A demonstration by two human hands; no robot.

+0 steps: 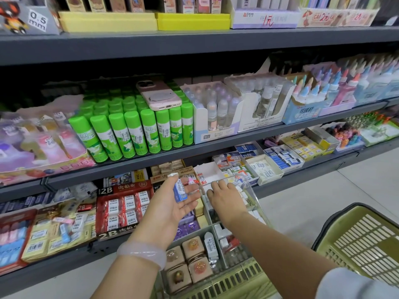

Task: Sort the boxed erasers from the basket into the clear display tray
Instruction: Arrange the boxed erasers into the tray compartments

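My left hand (172,203) is palm up in front of the lower shelf. It holds a blue boxed eraser (179,190) against its fingers, with the thumb on the box's top end. A small white piece shows at the thumb tip. My right hand (224,197) reaches palm down into the far end of the clear display tray (253,190). Its fingers bend down among white boxed erasers (243,194) and the fingertips are hidden. The tray has several compartments and rests on a green basket (237,281).
A second green basket (362,240) stands at the right on the pale floor. Red 2B eraser boxes (125,206) fill the lower shelf to the left. Green glue sticks (133,130) with a pink phone (159,96) on top stand on the shelf above.
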